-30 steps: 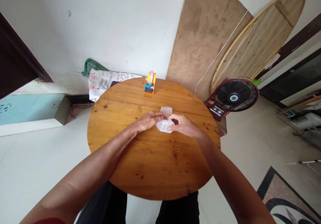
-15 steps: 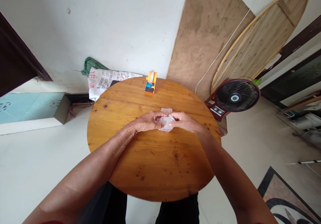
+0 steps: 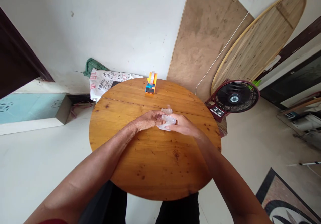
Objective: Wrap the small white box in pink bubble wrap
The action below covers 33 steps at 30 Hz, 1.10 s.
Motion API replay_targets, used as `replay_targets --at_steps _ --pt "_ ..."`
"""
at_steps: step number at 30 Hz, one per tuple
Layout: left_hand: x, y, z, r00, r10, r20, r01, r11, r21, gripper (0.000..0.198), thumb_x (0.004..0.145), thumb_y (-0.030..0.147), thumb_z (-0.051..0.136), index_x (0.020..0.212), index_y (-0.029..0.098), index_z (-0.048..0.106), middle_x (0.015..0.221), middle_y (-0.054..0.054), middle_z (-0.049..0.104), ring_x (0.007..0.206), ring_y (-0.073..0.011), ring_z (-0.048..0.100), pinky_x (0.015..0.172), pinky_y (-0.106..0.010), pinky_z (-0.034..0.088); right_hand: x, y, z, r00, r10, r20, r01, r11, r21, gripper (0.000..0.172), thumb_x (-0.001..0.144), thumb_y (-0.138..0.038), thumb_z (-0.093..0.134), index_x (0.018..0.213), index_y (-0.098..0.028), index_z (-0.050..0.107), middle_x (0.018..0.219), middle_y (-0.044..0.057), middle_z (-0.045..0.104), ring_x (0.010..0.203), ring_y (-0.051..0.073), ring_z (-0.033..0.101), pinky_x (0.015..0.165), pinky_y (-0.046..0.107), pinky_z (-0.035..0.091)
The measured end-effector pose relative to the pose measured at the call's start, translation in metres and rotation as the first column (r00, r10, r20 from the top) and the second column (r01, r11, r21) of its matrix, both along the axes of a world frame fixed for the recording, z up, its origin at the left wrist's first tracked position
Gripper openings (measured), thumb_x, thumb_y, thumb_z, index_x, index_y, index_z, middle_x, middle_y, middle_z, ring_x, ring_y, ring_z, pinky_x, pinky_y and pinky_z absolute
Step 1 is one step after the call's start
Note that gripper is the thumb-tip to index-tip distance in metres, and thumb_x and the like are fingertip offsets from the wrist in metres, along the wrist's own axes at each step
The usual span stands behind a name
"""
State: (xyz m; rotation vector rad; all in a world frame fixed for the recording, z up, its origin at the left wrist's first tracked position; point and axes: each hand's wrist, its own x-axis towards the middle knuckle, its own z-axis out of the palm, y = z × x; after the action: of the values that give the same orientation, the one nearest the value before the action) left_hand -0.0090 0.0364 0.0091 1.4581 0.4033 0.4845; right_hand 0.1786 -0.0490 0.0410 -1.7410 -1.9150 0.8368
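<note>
A small clear plastic bag [image 3: 167, 120] is pinched between both hands above the middle of a round wooden table [image 3: 150, 160]. My left hand [image 3: 147, 120] grips its left side with curled fingers. My right hand [image 3: 182, 125] holds its right side, thumb on top. Part of the bag sticks out behind the fingers. What is inside the bag cannot be made out.
A small orange and blue toy block figure [image 3: 151, 82] stands at the table's far edge. A printed white sack [image 3: 105, 80] lies on the floor behind. A black floor fan [image 3: 234, 97] stands to the right, beside a leaning wooden board and a round tabletop.
The hands have drawn closer around the bag and lifted it slightly. The toy and the rest of the room have not moved.
</note>
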Motion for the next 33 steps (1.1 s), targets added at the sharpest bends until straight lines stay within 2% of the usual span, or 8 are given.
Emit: replay_targets --at_steps 2,5,10,15,19,24,28,33 --pt "0.002 0.001 -0.002 0.999 0.018 0.030 -0.019 1.000 0.013 0.042 0.070 0.040 0.074 0.104 0.014 0.066 0.099 -0.008 0.071 0.088 -0.0202 0.064 0.079 -0.029 0.049 0.006 0.009 0.004 0.996 0.033 -0.077 -0.038 0.997 -0.067 0.026 0.076 -0.034 0.070 0.095 -0.016 0.069 0.078 0.000 0.067 0.072 0.018 0.060 0.064 0.026 0.043" --pt "0.006 0.003 -0.009 0.997 0.071 0.024 -0.073 0.994 0.087 0.046 0.075 0.047 0.068 0.107 0.014 0.065 0.100 -0.008 0.070 0.085 -0.0194 0.063 0.076 -0.028 0.049 0.010 0.018 0.010 0.995 0.031 -0.098 -0.045 0.988 -0.150 0.023 0.075 -0.033 0.069 0.091 -0.015 0.069 0.078 -0.001 0.067 0.071 0.017 0.060 0.063 0.026 0.042" --pt "0.012 0.006 -0.018 0.969 0.245 -0.038 -0.222 0.926 0.307 0.046 0.085 0.051 0.053 0.106 0.012 0.066 0.093 -0.006 0.070 0.079 -0.0176 0.061 0.071 -0.025 0.047 0.011 0.021 0.008 0.992 -0.062 -0.110 0.048 0.990 -0.129 0.037 0.080 -0.033 0.066 0.113 -0.019 0.064 0.099 0.002 0.070 0.086 0.018 0.064 0.072 0.026 0.046" --pt "0.017 0.009 -0.021 0.928 0.361 -0.092 -0.278 0.834 0.477 0.049 0.089 0.050 0.044 0.103 0.010 0.069 0.085 -0.007 0.070 0.072 -0.0175 0.059 0.064 -0.025 0.044 0.018 0.024 -0.022 0.978 -0.190 -0.085 0.196 0.978 0.073 0.044 0.077 -0.041 0.070 0.114 -0.018 0.062 0.101 0.005 0.069 0.084 0.018 0.063 0.075 0.029 0.048" --pt "0.019 0.010 -0.021 0.894 0.432 -0.117 -0.318 0.796 0.515 0.047 0.090 0.046 0.043 0.101 0.010 0.071 0.081 -0.007 0.069 0.071 -0.0174 0.058 0.065 -0.025 0.044 0.016 0.025 -0.045 0.943 -0.328 -0.060 0.328 0.884 0.334 0.046 0.077 -0.046 0.069 0.113 -0.019 0.062 0.100 0.005 0.067 0.084 0.018 0.062 0.078 0.032 0.049" --pt "0.021 0.012 -0.028 0.853 0.519 -0.051 -0.425 0.748 0.510 0.040 0.084 0.042 0.054 0.104 0.011 0.070 0.087 -0.007 0.068 0.072 -0.0158 0.057 0.065 -0.024 0.045 0.010 0.022 -0.051 0.954 -0.301 -0.017 0.256 0.781 0.570 0.029 0.080 -0.041 0.066 0.100 -0.019 0.067 0.099 0.006 0.065 0.088 0.020 0.061 0.084 0.033 0.048" --pt "0.023 0.016 -0.036 0.885 0.465 -0.004 -0.421 0.804 0.421 0.037 0.083 0.044 0.057 0.098 0.013 0.071 0.080 -0.004 0.066 0.066 -0.0130 0.054 0.061 -0.022 0.043 0.010 0.024 -0.051 0.964 -0.266 -0.007 0.214 0.759 0.614 0.023 0.084 -0.041 0.062 0.093 -0.020 0.070 0.094 0.006 0.066 0.089 0.021 0.062 0.082 0.031 0.048" --pt "0.019 0.016 -0.032 0.913 0.404 -0.050 -0.367 0.870 0.329 0.036 0.079 0.045 0.059 0.091 0.012 0.070 0.073 -0.003 0.065 0.063 -0.0124 0.053 0.057 -0.022 0.042 0.012 0.021 -0.049 0.973 -0.228 -0.035 0.207 0.798 0.566 0.025 0.084 -0.042 0.063 0.088 -0.020 0.072 0.080 0.004 0.067 0.074 0.018 0.061 0.071 0.028 0.047"
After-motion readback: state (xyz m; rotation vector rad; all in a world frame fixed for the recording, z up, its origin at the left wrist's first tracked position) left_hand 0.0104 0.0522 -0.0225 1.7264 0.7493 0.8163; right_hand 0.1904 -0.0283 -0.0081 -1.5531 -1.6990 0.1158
